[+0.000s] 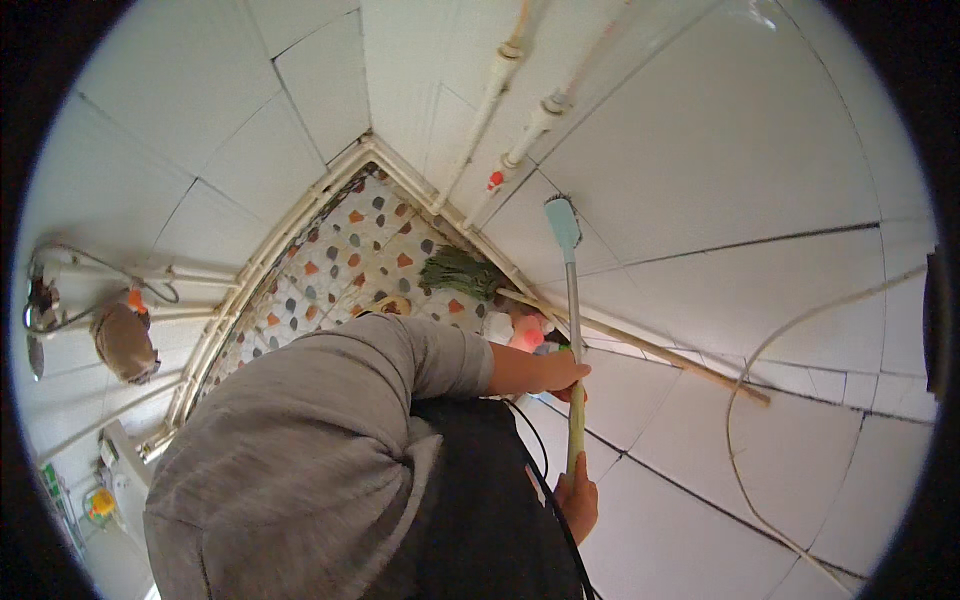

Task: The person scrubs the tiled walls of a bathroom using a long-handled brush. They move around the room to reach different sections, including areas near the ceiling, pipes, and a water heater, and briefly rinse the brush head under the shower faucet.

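A long-handled scrub brush (572,290) has a pale blue head with dark bristles, a grey metal shaft and a yellow-green grip. Its head stands against the white tiled wall, at the far end. My left hand (570,378) is closed around the brush where the shaft meets the grip. Closer to me, my right hand (578,503) is wrapped round the lower end of the same grip. My left arm in its grey sleeve (440,355) reaches across from the left. My right forearm is mostly hidden.
A mop with a green head (460,272) and a wooden pole (660,350) rests along the wall's base. Beside it are pink and white items (528,330). White pipes (525,135) with a red valve run down the wall. A pale hose (735,440) curves at right. A brown bag (124,342) hangs at left.
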Demonstrator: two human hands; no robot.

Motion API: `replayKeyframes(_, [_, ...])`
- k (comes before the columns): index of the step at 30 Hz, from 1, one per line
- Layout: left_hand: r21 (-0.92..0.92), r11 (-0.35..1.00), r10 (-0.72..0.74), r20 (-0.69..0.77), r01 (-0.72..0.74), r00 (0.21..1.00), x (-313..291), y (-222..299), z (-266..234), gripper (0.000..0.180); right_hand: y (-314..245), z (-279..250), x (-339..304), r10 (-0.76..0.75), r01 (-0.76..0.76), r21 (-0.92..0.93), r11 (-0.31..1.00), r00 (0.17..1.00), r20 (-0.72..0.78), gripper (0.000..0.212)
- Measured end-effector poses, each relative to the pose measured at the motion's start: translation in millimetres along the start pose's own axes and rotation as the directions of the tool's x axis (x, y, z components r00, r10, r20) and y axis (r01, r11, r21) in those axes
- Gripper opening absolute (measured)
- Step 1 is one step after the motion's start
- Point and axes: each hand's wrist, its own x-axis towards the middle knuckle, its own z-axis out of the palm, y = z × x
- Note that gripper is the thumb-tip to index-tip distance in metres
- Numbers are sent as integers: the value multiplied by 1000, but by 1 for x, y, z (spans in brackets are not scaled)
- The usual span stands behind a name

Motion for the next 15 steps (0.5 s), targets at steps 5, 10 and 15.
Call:
replayKeyframes(5, [-134, 984, -130, -107, 115, 986, -14, -9, -14, 40, 4, -8, 9, -157, 151, 107, 983, 986, 56, 53])
replayKeyframes(10, [-188, 974, -136, -20, 130, 990, -3, -16, -47, 29, -12, -23, 28, -188, 180, 167, 969, 982, 35, 52])
replayKeyframes(15, [-46, 997, -47, 149, 54, 988, -11, 36, -13, 26, -12, -13, 8, -48, 54, 112, 992, 997, -55, 53])
